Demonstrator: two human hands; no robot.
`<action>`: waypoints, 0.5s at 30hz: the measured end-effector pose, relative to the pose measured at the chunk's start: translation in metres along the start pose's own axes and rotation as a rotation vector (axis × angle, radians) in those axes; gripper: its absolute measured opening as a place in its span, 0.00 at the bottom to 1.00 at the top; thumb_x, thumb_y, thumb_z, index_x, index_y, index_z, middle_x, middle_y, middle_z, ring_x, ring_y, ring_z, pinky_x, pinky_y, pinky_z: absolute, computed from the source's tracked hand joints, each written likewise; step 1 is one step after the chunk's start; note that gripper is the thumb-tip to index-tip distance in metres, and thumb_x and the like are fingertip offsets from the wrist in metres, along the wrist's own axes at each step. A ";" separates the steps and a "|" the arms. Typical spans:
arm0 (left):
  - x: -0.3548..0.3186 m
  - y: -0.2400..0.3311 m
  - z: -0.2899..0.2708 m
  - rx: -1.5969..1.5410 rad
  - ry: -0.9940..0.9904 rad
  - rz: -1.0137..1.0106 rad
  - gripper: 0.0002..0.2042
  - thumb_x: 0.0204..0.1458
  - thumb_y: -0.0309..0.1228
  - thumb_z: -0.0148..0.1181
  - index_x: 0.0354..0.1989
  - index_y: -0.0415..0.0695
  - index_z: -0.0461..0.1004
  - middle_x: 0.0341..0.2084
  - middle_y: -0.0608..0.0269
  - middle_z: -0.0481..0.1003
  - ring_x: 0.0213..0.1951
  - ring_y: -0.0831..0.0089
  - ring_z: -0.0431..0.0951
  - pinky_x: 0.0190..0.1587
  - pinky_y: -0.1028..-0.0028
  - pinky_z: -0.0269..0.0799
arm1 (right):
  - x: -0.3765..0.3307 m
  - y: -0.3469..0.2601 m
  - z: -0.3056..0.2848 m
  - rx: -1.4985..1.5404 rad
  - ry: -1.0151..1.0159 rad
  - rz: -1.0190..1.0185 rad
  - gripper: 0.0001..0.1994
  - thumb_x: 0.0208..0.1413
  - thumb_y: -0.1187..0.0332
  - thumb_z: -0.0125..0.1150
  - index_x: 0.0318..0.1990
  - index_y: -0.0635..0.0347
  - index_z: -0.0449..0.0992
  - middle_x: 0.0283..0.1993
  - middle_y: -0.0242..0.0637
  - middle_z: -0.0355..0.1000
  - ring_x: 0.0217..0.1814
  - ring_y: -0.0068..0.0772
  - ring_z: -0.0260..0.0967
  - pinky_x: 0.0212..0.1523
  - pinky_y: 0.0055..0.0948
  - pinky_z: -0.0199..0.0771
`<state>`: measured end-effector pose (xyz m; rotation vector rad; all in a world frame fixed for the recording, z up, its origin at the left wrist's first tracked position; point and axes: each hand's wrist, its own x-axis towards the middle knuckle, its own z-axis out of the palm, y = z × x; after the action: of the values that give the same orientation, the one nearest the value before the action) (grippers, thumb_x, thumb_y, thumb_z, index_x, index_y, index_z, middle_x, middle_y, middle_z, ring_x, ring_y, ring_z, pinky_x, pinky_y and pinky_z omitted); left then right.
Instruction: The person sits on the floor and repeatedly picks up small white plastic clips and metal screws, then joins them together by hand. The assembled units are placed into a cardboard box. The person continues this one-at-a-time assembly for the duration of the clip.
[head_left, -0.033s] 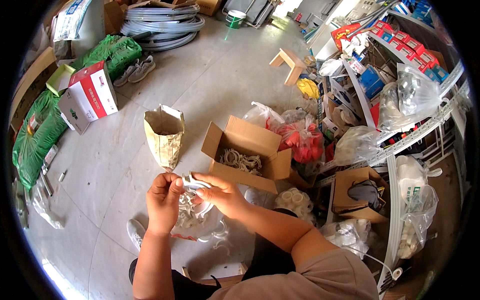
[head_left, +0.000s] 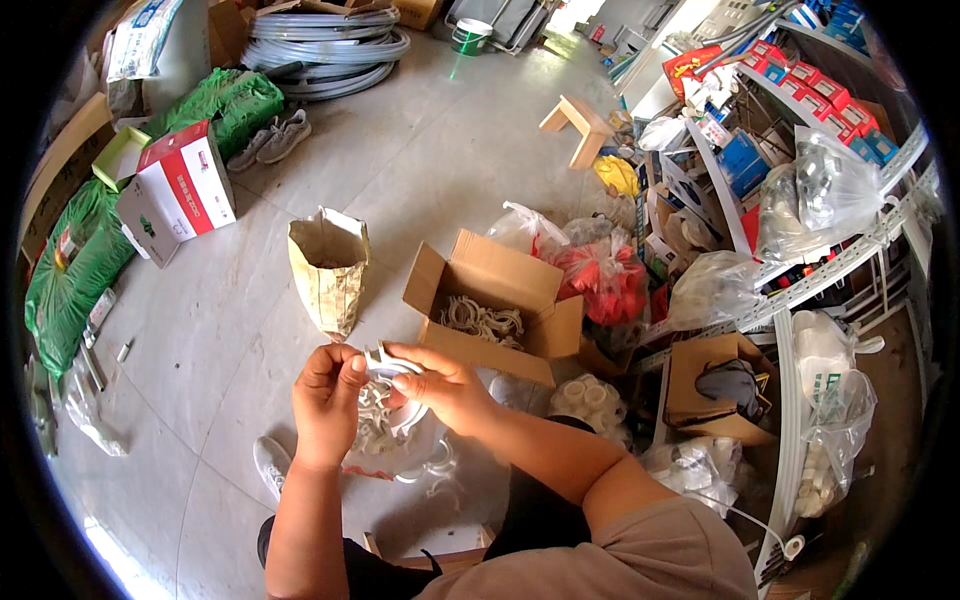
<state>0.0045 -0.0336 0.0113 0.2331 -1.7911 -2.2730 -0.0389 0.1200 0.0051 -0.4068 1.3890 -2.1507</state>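
Observation:
My right hand (head_left: 448, 390) is closed round a white curved plastic pipe clip (head_left: 381, 361), thumb on its near side. Against the clip's left end, my left hand (head_left: 328, 405) has thumb and fingertips pinched together; what sits between them is too small to make out. Just beneath both hands lies a heap of similar white clips (head_left: 372, 420) in a clear plastic bag, partly hidden by my fingers. A few loose clips (head_left: 441, 466) rest to its right. Beyond my right hand, an open cardboard box (head_left: 505, 275) contains more clips (head_left: 482, 322).
An open brown paper bag (head_left: 328, 290) stands ahead on the grey floor. Along the right, metal shelving (head_left: 850, 255) carries boxes and plastic bags. A bag of red parts (head_left: 605, 285) lies by the cardboard box. Green sacks (head_left: 75, 275) and a red-white carton (head_left: 185, 190) are at left.

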 end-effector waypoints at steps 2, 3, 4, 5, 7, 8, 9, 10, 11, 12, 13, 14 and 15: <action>-0.001 0.001 -0.004 0.017 0.012 0.026 0.05 0.52 0.27 0.53 0.31 0.39 0.68 0.26 0.69 0.69 0.28 0.81 0.68 0.34 0.81 0.65 | 0.005 0.002 0.001 0.024 0.012 0.043 0.19 0.52 0.73 0.53 0.53 0.63 0.63 0.37 0.34 0.67 0.34 0.22 0.67 0.36 0.22 0.70; -0.002 -0.001 -0.006 0.006 0.026 0.006 0.05 0.52 0.27 0.52 0.31 0.39 0.68 0.26 0.69 0.69 0.28 0.81 0.68 0.34 0.81 0.65 | 0.006 -0.002 0.004 0.145 0.069 0.098 0.20 0.52 0.70 0.54 0.53 0.63 0.62 0.33 0.34 0.69 0.30 0.24 0.69 0.33 0.24 0.71; -0.008 -0.005 -0.005 0.007 0.044 -0.032 0.05 0.52 0.27 0.52 0.32 0.38 0.68 0.26 0.69 0.69 0.28 0.81 0.68 0.34 0.81 0.65 | 0.004 -0.004 0.002 0.222 0.124 0.086 0.21 0.52 0.69 0.54 0.54 0.62 0.61 0.34 0.36 0.69 0.30 0.26 0.70 0.32 0.27 0.73; -0.006 -0.011 0.000 0.010 0.010 -0.023 0.05 0.52 0.26 0.52 0.33 0.38 0.69 0.27 0.69 0.69 0.28 0.81 0.67 0.34 0.81 0.65 | 0.008 -0.004 -0.012 0.311 0.156 0.057 0.19 0.51 0.70 0.53 0.52 0.60 0.62 0.34 0.37 0.69 0.29 0.29 0.70 0.31 0.32 0.74; -0.006 -0.009 -0.003 0.022 -0.012 -0.066 0.05 0.51 0.27 0.53 0.33 0.38 0.70 0.27 0.69 0.70 0.27 0.82 0.67 0.33 0.82 0.64 | 0.012 -0.008 -0.014 0.386 0.196 -0.004 0.14 0.52 0.72 0.51 0.48 0.56 0.64 0.29 0.34 0.68 0.30 0.32 0.70 0.34 0.40 0.75; -0.004 -0.007 -0.004 -0.004 -0.042 -0.105 0.06 0.51 0.27 0.54 0.33 0.38 0.70 0.26 0.69 0.70 0.27 0.82 0.67 0.32 0.82 0.64 | 0.017 -0.017 -0.014 0.432 0.188 -0.001 0.13 0.53 0.72 0.50 0.47 0.55 0.64 0.27 0.32 0.67 0.30 0.30 0.69 0.37 0.41 0.74; -0.005 -0.006 -0.006 -0.029 -0.073 -0.145 0.06 0.51 0.28 0.54 0.33 0.38 0.70 0.25 0.69 0.70 0.27 0.83 0.66 0.32 0.82 0.64 | 0.018 -0.015 -0.019 0.444 0.196 0.048 0.12 0.53 0.72 0.50 0.47 0.53 0.65 0.27 0.31 0.67 0.30 0.29 0.69 0.39 0.41 0.74; -0.004 -0.004 -0.004 -0.028 -0.099 -0.174 0.07 0.50 0.30 0.55 0.32 0.38 0.71 0.24 0.70 0.70 0.26 0.83 0.66 0.31 0.83 0.63 | 0.018 -0.018 -0.020 0.443 0.216 0.051 0.12 0.53 0.72 0.50 0.47 0.53 0.65 0.26 0.31 0.66 0.30 0.29 0.69 0.39 0.41 0.74; -0.006 -0.002 -0.005 -0.016 -0.121 -0.197 0.07 0.51 0.30 0.55 0.32 0.38 0.71 0.24 0.70 0.70 0.26 0.83 0.66 0.31 0.82 0.63 | 0.018 -0.020 -0.020 0.444 0.236 0.053 0.13 0.53 0.71 0.50 0.47 0.52 0.65 0.26 0.30 0.66 0.30 0.29 0.68 0.38 0.41 0.74; -0.007 0.001 -0.005 -0.002 -0.143 -0.220 0.08 0.51 0.31 0.55 0.31 0.38 0.71 0.23 0.70 0.70 0.26 0.83 0.66 0.31 0.82 0.63 | 0.018 -0.020 -0.019 0.443 0.237 0.056 0.13 0.53 0.71 0.50 0.47 0.52 0.65 0.26 0.30 0.66 0.30 0.29 0.68 0.38 0.41 0.74; -0.007 0.002 -0.004 0.011 -0.167 -0.242 0.08 0.51 0.31 0.55 0.31 0.38 0.71 0.23 0.70 0.70 0.26 0.83 0.66 0.31 0.82 0.63 | 0.018 -0.021 -0.020 0.441 0.238 0.059 0.13 0.53 0.71 0.51 0.47 0.52 0.65 0.26 0.30 0.66 0.30 0.29 0.69 0.38 0.41 0.74; -0.007 0.000 -0.003 0.010 -0.161 -0.226 0.08 0.51 0.31 0.56 0.31 0.38 0.71 0.23 0.72 0.69 0.26 0.84 0.65 0.30 0.83 0.63 | 0.017 -0.021 -0.020 0.439 0.239 0.061 0.14 0.53 0.71 0.51 0.48 0.52 0.65 0.27 0.30 0.66 0.30 0.29 0.69 0.38 0.41 0.74; -0.007 -0.003 0.000 0.010 -0.156 -0.210 0.08 0.51 0.32 0.56 0.30 0.38 0.71 0.22 0.73 0.69 0.25 0.85 0.64 0.29 0.84 0.62 | 0.017 -0.021 -0.020 0.424 0.245 0.060 0.14 0.53 0.72 0.51 0.48 0.52 0.65 0.27 0.29 0.66 0.31 0.29 0.69 0.38 0.41 0.74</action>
<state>0.0113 -0.0313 0.0080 0.2641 -1.9368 -2.4885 -0.0690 0.1315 0.0153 0.0613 1.0035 -2.4238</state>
